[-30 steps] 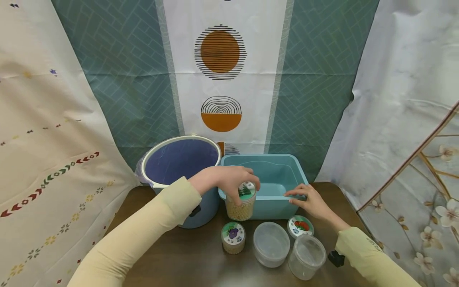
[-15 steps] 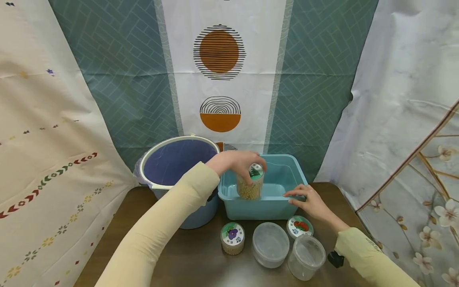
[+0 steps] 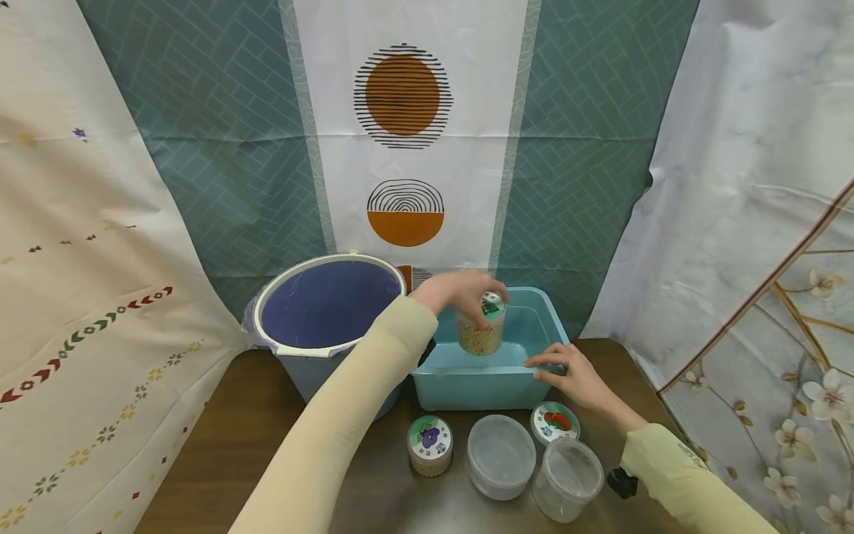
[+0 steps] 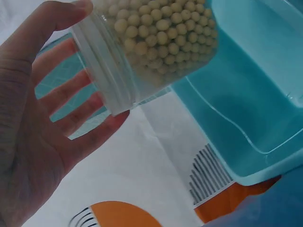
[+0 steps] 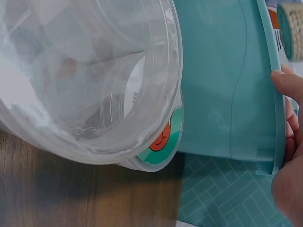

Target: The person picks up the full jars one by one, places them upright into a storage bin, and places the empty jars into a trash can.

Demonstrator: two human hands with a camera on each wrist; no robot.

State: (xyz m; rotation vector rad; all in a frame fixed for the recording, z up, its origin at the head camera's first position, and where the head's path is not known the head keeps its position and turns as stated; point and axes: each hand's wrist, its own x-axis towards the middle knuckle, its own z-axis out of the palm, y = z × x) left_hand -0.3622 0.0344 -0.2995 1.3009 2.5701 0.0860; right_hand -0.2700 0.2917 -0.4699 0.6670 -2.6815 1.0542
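My left hand [image 3: 460,291] grips a clear jar of round beige beans [image 3: 480,338] near its lid, which has a green leafy label. The jar is off the table, over the opening of a teal plastic basin [image 3: 477,389]. In the left wrist view, thumb and fingers [image 4: 71,113] spread round the jar's lid end, with the beans in the clear body. My right hand [image 3: 567,374] pinches the basin's front rim near its right corner. Seen from the right wrist, the thumb [image 5: 289,85] lies on one side of that rim and the fingers on the other.
Left of the basin stands a blue bucket [image 3: 293,371] with a cream rim. In front sit a small flower-labelled jar [image 3: 430,452], a frosted-lidded container [image 3: 500,456], a clear container [image 3: 567,482] and a tomato-labelled jar [image 3: 555,421]. Patterned cloths hang behind and beside the table.
My left hand has carried the bean jar up and to the right, from in front of the basin to over its opening. The right hand has stayed at the rim.
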